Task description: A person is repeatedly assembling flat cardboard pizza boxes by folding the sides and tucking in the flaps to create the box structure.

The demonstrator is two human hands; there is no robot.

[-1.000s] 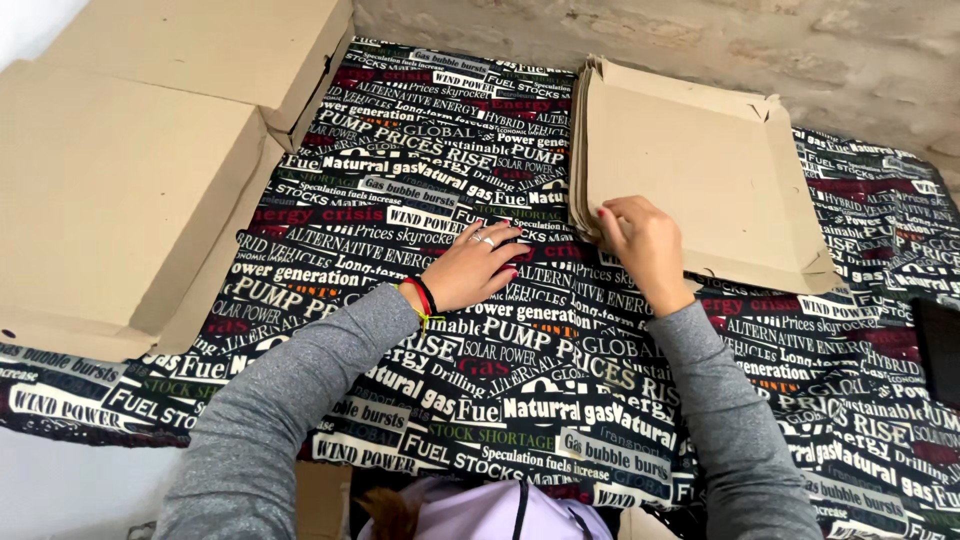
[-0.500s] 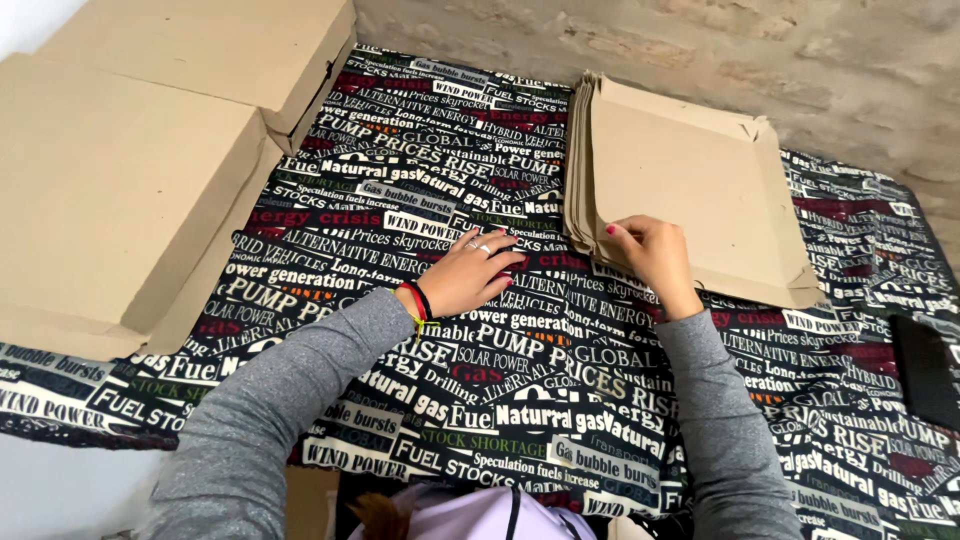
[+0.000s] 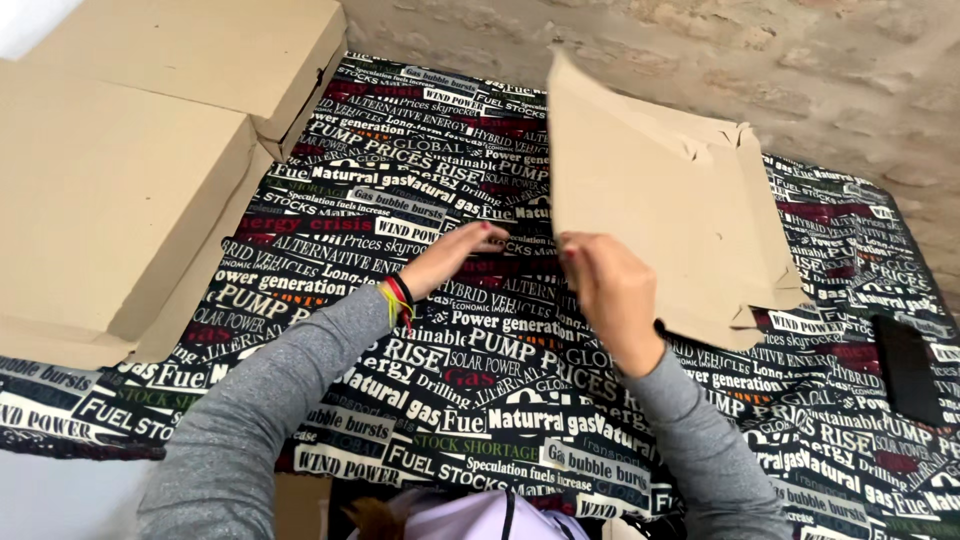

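Right hand [image 3: 612,295] is gripping the near edge of a flat cardboard sheet [image 3: 640,190], tilting it up off the stack of flat cardboard [image 3: 745,235]. Left hand [image 3: 455,258] is lying open on the printed cloth [image 3: 400,190], just left of that sheet. Folded boxes [image 3: 110,190] are sitting further left.

Your cardboard sheet [image 3: 640,190] sits at about one o'clock on the cloth [image 3: 450,400], stacked boxes [image 3: 110,190] at ten, and a flat dark slab [image 3: 905,370] out at three.
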